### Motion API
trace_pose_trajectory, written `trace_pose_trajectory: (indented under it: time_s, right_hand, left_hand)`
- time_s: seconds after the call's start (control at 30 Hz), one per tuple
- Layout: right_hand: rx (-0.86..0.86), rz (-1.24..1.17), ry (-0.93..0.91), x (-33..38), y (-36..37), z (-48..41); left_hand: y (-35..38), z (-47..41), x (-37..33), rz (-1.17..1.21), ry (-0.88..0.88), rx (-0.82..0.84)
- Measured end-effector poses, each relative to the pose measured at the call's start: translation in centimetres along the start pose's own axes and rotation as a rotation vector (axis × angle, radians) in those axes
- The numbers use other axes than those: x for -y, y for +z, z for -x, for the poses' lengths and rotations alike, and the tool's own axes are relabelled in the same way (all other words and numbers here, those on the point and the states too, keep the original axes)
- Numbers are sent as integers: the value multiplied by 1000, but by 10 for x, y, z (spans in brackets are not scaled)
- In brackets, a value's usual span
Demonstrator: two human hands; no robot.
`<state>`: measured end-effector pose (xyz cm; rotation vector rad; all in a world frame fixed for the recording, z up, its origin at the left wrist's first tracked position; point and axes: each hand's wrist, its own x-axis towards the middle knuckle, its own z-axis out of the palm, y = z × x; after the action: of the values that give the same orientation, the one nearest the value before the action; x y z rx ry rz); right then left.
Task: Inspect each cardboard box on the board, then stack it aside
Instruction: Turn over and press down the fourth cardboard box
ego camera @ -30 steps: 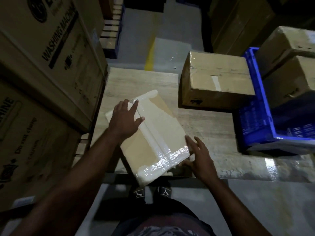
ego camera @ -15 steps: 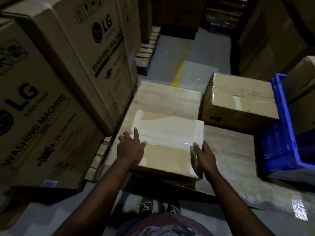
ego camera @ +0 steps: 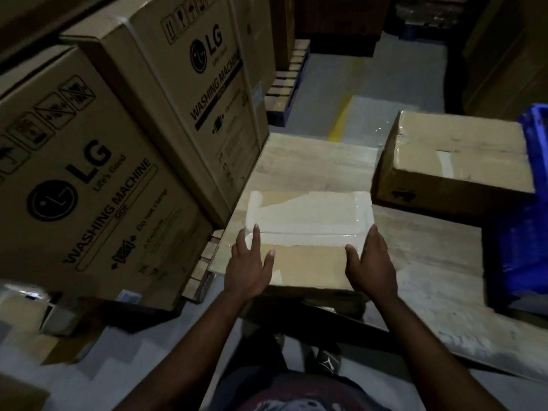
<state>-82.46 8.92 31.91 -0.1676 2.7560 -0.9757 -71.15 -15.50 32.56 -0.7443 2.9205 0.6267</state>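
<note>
Head view | left hand (ego camera: 247, 268), right hand (ego camera: 370, 262): fingers straight, pressing taped box (ego camera: 308, 266) | risk: slick tape (ego camera: 311, 212), box slips off surface (ego camera: 311, 161)

The board (ego camera: 320, 161) is a pale, wood-grained slab lying low over the grey floor (ego camera: 394, 93), its near right part scuffed and shiny. Three things sit on it. A flat box (ego camera: 308, 215) lies on the near left part, square to the board's edges, its near side at the board's near edge. The far half of its top is covered in glossy whitish tape (ego camera: 311, 209) and the near half is bare brown card. A bigger box (ego camera: 456, 161) stands at the far right, apart from the flat one, with tape across its top. A blue crate (ego camera: 527, 232) sits on the right just beside the bigger box; whether they touch I can't tell.
</note>
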Motion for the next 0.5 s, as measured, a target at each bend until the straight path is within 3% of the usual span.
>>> trace_pose_trajectory:
  time_s: [0.3, 0.4, 0.5]
  right_hand:
    - [-111, 18, 161, 5, 5, 12]
    - [-216, 117, 100, 13, 11, 15]
    - [-259, 291, -80, 15, 18, 17]
  left_hand:
    - [-2, -38, -2, -80, 133, 10]
    - [-5, -48, 3, -95, 180, 21]
    - [-6, -54, 3, -162, 192, 16]
